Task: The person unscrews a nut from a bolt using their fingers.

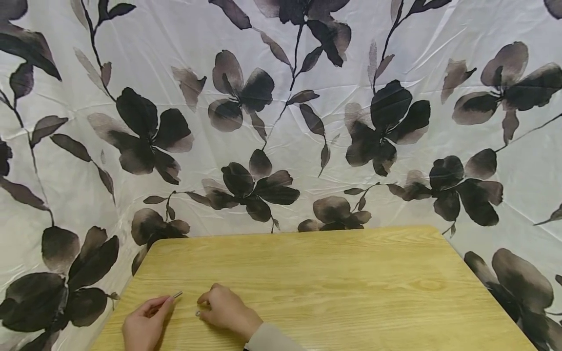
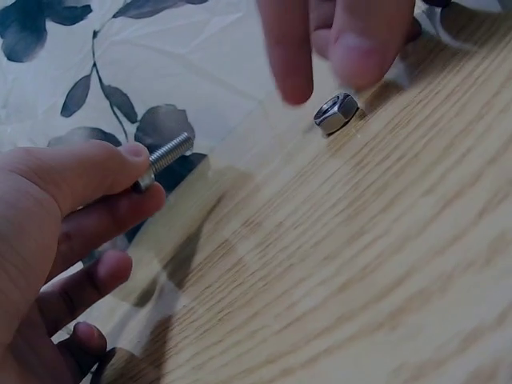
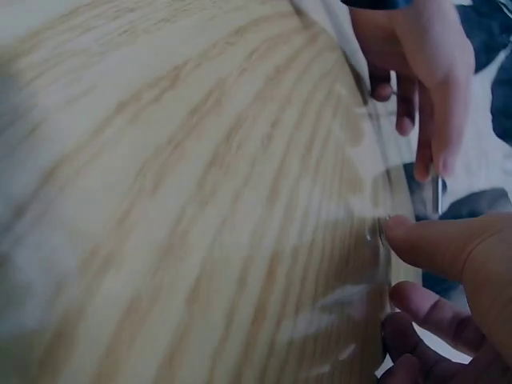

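My left hand pinches a threaded metal bolt between thumb and index finger, above the left part of the table. The bolt's threaded end sticks out past the fingertips, and its other end is partly covered by them. A silver hex nut sits on the wood surface, to the right of the bolt. Over the nut hovers my right hand, thumb and index finger spread apart, the thumb tip right beside the nut. In the right wrist view the thumb mostly hides the nut.
The light wood-grain table has rounded far corners. Behind it and along its sides hangs a white cloth printed with dark flowers. The table's left edge runs close to my left hand.
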The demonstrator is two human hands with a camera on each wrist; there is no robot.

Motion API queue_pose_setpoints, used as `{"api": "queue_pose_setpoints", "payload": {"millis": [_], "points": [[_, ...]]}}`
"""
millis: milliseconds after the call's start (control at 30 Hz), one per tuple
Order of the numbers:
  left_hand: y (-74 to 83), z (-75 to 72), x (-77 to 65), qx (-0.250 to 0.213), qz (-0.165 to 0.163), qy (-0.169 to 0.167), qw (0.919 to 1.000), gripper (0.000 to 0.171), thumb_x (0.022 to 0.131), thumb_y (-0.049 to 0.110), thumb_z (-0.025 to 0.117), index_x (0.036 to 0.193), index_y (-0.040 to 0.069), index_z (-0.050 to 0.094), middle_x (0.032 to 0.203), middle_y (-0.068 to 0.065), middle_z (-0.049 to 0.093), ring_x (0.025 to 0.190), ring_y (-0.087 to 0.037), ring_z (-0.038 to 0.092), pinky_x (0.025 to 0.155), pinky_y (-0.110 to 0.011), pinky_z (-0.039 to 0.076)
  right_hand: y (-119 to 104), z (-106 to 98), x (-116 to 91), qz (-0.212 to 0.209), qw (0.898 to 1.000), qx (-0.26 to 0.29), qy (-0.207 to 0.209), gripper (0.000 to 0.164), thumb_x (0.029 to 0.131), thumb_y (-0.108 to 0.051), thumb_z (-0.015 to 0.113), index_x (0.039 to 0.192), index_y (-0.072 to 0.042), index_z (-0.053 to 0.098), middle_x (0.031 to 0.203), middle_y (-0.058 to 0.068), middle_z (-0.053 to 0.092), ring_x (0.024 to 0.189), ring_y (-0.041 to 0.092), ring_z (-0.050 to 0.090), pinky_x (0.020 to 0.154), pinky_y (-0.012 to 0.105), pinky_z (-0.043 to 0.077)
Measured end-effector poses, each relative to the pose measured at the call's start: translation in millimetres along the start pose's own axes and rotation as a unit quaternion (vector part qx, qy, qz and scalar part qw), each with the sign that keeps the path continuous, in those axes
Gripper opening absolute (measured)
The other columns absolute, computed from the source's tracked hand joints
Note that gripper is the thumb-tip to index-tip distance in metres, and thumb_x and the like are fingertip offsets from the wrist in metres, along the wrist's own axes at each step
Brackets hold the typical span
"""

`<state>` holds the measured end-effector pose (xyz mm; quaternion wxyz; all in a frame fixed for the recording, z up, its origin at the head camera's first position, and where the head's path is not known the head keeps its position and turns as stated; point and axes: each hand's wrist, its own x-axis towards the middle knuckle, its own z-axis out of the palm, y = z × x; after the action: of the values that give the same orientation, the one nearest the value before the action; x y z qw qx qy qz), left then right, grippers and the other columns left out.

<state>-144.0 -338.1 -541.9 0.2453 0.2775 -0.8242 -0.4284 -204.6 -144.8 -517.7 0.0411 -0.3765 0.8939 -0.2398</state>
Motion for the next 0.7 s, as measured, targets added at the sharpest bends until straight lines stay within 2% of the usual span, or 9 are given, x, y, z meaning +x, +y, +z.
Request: {"api": "queue_pose_setpoints", "payload": {"millis": [200, 400, 500, 600, 700], "points": [[-1.4, 1.3, -0.6, 0.008, -0.005, -0.02, 0.9997, 0.028, 0.088, 0.025, 0.084, 0.101, 0.0, 0.081, 0.083, -0.009, 0.079, 0.062, 0.012, 0.058, 0.058, -0.008, 0.046, -6.2, 5.2, 1.7, -0.013, 0.999, -0.031, 0.007, 0.01, 0.095, -0.027, 0.076, 0.102, -0.026, 0.083, 0.094, -0.014, 0.064, 0.081, -0.008, 0.054, 0.07, 0.009, 0.047], [6.6, 11.9, -4.4, 0.016, 0.01, -0.102, 0.9946, 0.031, 0.088, 0.032, 0.084, 0.1, 0.004, 0.082, 0.087, -0.007, 0.08, 0.068, 0.006, 0.065, 0.065, -0.014, 0.051, 21.0, -8.0, -18.1, -0.01, 1.0, -0.021, 0.01, 0.006, 0.095, -0.023, 0.077, 0.096, -0.02, 0.083, 0.087, -0.012, 0.064, 0.074, -0.006, 0.052, 0.065, 0.01, 0.045], [18.0, 26.0, -10.8, 0.012, 0.023, -0.146, 0.989, 0.026, 0.088, 0.03, 0.084, 0.1, 0.007, 0.082, 0.089, -0.005, 0.08, 0.073, 0.002, 0.069, 0.07, -0.017, 0.054, 44.9, -20.3, -34.9, 0.013, 0.999, 0.023, 0.021, 0.006, 0.094, -0.016, 0.077, 0.095, -0.013, 0.082, 0.086, -0.008, 0.065, 0.075, -0.004, 0.053, 0.065, 0.012, 0.046], [34.3, 46.1, -22.3, -0.007, 0.04, -0.195, 0.98, 0.019, 0.087, 0.025, 0.085, 0.098, 0.01, 0.083, 0.09, -0.003, 0.08, 0.076, -0.004, 0.071, 0.071, -0.02, 0.055, 68.5, -34.6, -55.4, 0.05, 0.996, 0.065, 0.035, 0.006, 0.093, -0.011, 0.077, 0.095, -0.008, 0.081, 0.089, -0.004, 0.067, 0.078, -0.001, 0.057, 0.066, 0.015, 0.049], [51.1, 69.8, -37.0, -0.034, 0.073, -0.246, 0.9658, 0.013, 0.084, 0.022, 0.087, 0.093, 0.013, 0.083, 0.089, -0.001, 0.079, 0.076, -0.007, 0.072, 0.071, -0.021, 0.056, 90.9, -48.5, -78.2, 0.091, 0.99, 0.1, 0.05, 0.005, 0.092, -0.008, 0.076, 0.094, -0.004, 0.08, 0.089, -0.001, 0.069, 0.081, 0.004, 0.061, 0.067, 0.018, 0.052]]}}
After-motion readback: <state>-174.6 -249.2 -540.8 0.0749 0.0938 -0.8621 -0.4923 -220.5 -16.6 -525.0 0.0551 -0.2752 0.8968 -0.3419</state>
